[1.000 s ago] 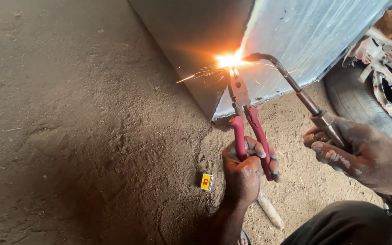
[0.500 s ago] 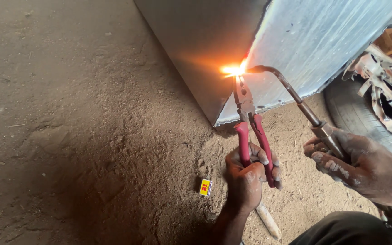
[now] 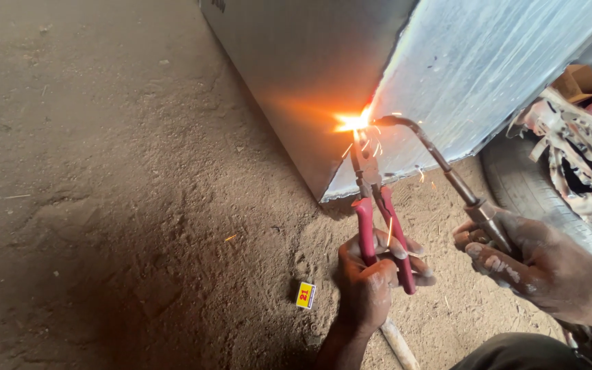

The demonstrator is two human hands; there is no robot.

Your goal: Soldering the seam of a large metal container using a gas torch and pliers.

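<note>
A big sheet-metal box (image 3: 460, 62) stands on the dirt ground, its corner edge facing me. My left hand (image 3: 371, 281) grips red-handled pliers (image 3: 378, 226) whose jaws reach up to that corner edge. My right hand (image 3: 529, 257) holds a gas torch (image 3: 440, 161) with a curved metal neck. Its tip meets the corner beside the plier jaws, where a bright orange flame (image 3: 352, 122) burns and throws sparks.
A small yellow matchbox (image 3: 305, 295) lies on the dirt left of my left hand. A tyre (image 3: 536, 192) with rusty metal parts (image 3: 577, 157) sits at the right. A pale stick (image 3: 399, 342) lies under my left wrist. Bare sandy ground (image 3: 104, 171) stretches left.
The flame throws more sparks than half a second ago. Both hands and tools stay at the box corner; the view has shifted slightly.
</note>
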